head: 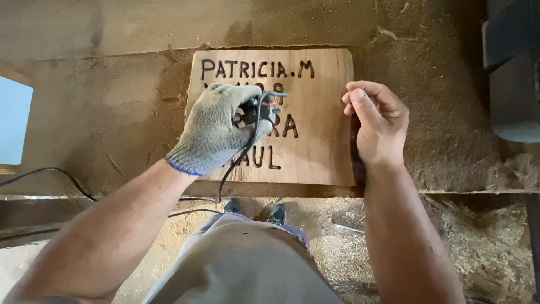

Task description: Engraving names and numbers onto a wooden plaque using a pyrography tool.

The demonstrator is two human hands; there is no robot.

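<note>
Your torso and forearms fill the lower view. Your gloved left hand grips a corded burning tool, its tip on the lettered wooden board lying on the sawdust-covered bench. Your bare right hand, loosely curled and holding nothing, rests on the board's right edge.

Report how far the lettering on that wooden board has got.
Done: dark burned letters fill several rows of the wooden board, top to bottom. In hand: the gloved left hand grips a corded burning tool over the middle rows, hiding parts of them; the bare right hand rests at the board's right edge. Left: cannot tell; bare wood remains at the lower right.
</note>
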